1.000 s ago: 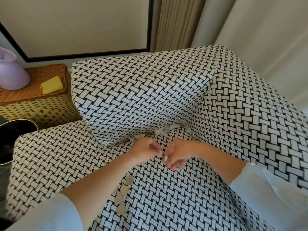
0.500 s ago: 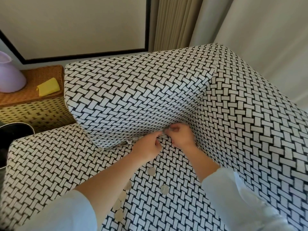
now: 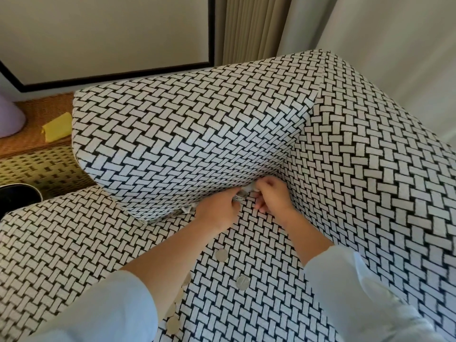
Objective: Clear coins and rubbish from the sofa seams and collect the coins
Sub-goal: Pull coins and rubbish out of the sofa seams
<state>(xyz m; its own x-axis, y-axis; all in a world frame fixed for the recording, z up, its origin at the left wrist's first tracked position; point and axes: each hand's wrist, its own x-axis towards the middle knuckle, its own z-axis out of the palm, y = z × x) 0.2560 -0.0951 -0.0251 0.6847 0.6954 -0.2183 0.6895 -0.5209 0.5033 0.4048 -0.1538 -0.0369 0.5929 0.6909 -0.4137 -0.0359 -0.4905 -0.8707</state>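
Observation:
Both my hands are at the seam where the black-and-white woven sofa [image 3: 370,169] back cushion meets the seat. My left hand [image 3: 217,213] pinches crumpled grey-white rubbish [image 3: 238,196] at the seam. Beside it, my right hand [image 3: 271,197] has curled fingers on another scrap of rubbish [image 3: 251,188] in the seam. More scraps [image 3: 188,209] stick out of the seam further left. Silver coins lie on the seat behind my hands: one coin [image 3: 221,255], a second coin [image 3: 242,283], and several more [image 3: 172,323] partly hidden along my left forearm.
A wicker side table [image 3: 37,154] stands left of the sofa with a yellow pad [image 3: 57,130] and a lilac vase [image 3: 9,118] on it. A dark round container [image 3: 17,197] sits at the left edge. Curtains [image 3: 251,28] hang behind the sofa.
Both hands moved from the seat up to the seam and took hold of the rubbish. Two coins now lie in the open on the seat behind them.

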